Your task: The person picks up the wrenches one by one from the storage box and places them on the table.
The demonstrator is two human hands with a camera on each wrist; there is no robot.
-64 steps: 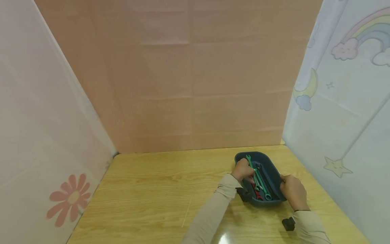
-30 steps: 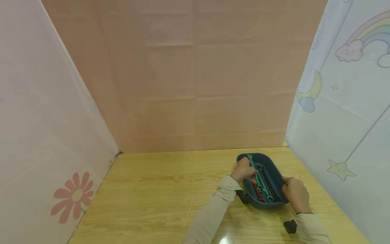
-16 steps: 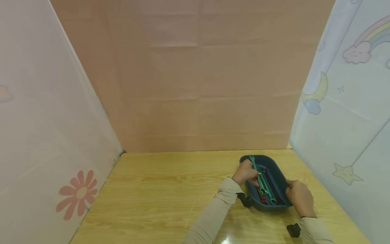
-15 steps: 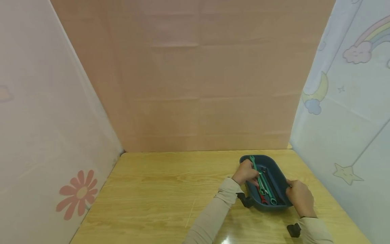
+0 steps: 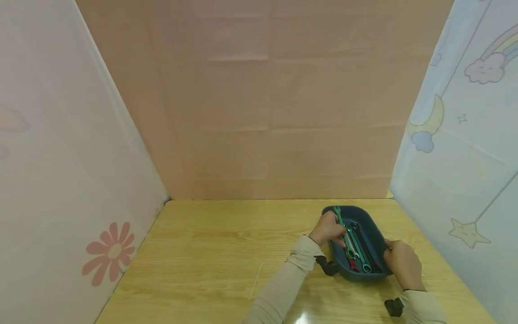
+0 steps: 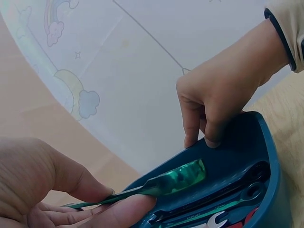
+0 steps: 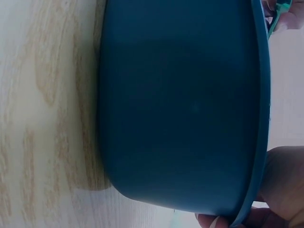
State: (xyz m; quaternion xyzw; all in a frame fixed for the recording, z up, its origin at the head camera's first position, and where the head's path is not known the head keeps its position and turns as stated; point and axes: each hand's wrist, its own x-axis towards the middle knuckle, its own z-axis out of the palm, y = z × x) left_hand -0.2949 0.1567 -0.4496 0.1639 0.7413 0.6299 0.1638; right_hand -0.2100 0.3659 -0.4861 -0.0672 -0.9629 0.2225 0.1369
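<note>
In the head view, my left hand (image 5: 329,228) is over the left side of a dark blue plastic bin (image 5: 374,234). Its thumb and fingers pinch a green combination wrench (image 6: 183,178), whose near end shows above the bin in the left wrist view. Inside the bin lie another green wrench (image 5: 366,267), a black wrench (image 6: 209,192), a red-handled one (image 5: 353,265) and a silver open end (image 6: 217,221). My right hand (image 5: 404,263) grips the bin's right rim, thumb and fingers over its edge. The bin's smooth outer wall (image 7: 185,109) fills the right wrist view.
The bin is at the right part of a wood-grain table (image 5: 214,252). A tan sheet (image 5: 263,112) rises behind the table. Patterned white curtains (image 5: 477,180) stand on both sides, the right one near my right hand.
The head view has turned slightly left, so everything appears shifted to the right. My left hand keeps its pinch on the green wrench and my right hand keeps hold of the rim.
</note>
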